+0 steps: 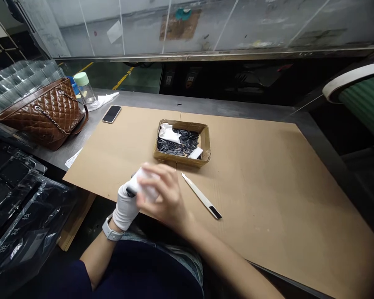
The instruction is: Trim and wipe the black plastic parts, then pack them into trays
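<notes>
My left hand (126,205) wears a white glove and is closed around a small black part (131,192) at the cardboard's front edge. My bare right hand (165,197) is blurred, its curled fingers over the white fabric of the left hand; what they pinch is hidden. Behind the hands stands a brown box (208,143) holding many small black pieces (187,139), a crumpled white cloth (168,133) and a white strip (195,153). A white cutter knife (201,195) lies on the cardboard sheet (268,178), right of my right hand.
A phone (111,113) lies at the cardboard's back left corner. Beyond it are a brown quilted bag (46,110), a bottle with a green lid (84,87) and white tissue (104,99). Black plastic-wrapped goods (25,224) are at the left. A green roll (366,97) stands at the right.
</notes>
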Available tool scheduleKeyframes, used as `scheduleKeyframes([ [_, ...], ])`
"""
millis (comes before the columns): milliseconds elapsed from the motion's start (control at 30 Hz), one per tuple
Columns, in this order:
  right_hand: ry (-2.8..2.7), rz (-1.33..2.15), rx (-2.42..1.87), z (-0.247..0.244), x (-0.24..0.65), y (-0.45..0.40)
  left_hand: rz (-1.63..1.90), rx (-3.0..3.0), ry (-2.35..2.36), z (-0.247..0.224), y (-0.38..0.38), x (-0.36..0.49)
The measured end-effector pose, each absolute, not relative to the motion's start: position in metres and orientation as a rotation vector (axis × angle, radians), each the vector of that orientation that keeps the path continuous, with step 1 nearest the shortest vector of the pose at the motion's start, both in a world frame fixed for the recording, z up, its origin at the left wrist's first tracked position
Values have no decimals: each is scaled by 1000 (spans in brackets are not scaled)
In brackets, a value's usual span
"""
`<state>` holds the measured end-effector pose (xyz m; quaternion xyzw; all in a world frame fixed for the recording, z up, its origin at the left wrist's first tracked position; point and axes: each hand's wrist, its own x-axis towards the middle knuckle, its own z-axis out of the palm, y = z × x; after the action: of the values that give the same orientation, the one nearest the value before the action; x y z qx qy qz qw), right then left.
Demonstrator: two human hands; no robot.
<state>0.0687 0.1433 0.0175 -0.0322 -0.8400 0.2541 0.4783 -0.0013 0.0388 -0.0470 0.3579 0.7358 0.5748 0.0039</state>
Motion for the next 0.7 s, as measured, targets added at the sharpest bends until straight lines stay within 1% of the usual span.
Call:
scheduleKeyframes([
  [200,-2024,833,-222,15,69,151,1908,1341,2591,-36,35,-1],
  [267,-2037,1037,-271,7,67,159,1876,1397,2587,-29,35,1],
  [367,-1938,1479,-395,-8,65,171,1867,1436,2520,-20,37,3],
  [467,-1728,1710,-383,-14,70,178,1893,1309,2427,-16,37,3],
  [600,-1784,1749,-196,-6,81,170,1879,1166,2357,-17,36,2],
  [700,-1909,1527,-168,1,85,158,1826,1120,2298,-16,38,2],
])
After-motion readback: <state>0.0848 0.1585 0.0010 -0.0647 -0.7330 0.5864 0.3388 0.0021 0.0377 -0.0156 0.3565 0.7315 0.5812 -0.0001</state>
